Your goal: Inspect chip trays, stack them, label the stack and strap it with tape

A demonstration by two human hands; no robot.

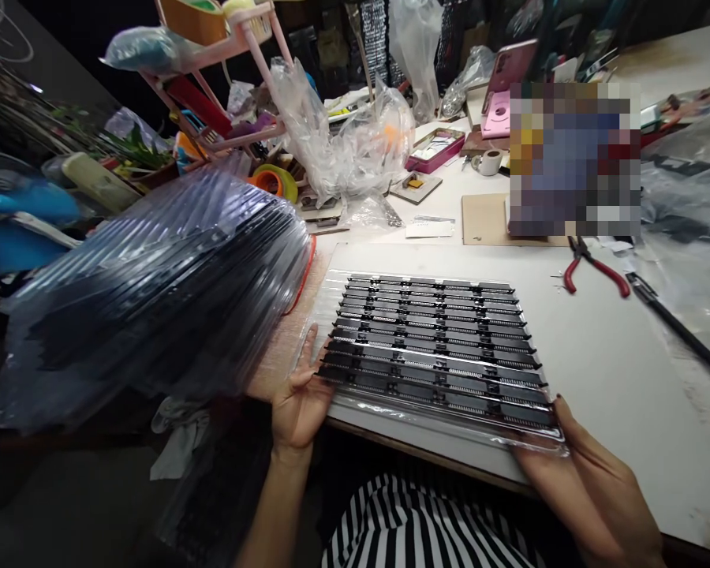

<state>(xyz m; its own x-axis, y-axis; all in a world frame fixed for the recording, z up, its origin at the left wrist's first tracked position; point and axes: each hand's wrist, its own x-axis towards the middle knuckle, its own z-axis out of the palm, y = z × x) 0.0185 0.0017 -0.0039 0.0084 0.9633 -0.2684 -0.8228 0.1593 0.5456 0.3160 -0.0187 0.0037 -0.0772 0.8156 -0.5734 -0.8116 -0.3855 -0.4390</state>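
A clear plastic tray (450, 406) with rows of black comb-like parts (438, 339) lies at the front edge of the white table. My left hand (301, 402) grips its left side, with fingers partly under the plastic. At the front right corner, my right hand (592, 473) holds the tray between the thumb on the rim and fingers underneath, which are partly hidden. To the left is a large stack of similar plastic-wrapped trays (166, 292) with dark contents.
Red-handled pliers (612, 278) and a black pen-like tool (680, 327) lie on the white table (621, 363) to the right. Behind are a cardboard piece (485, 219), a tape roll (490, 162), crumpled plastic bags (355, 150) and a pink rack (260, 47).
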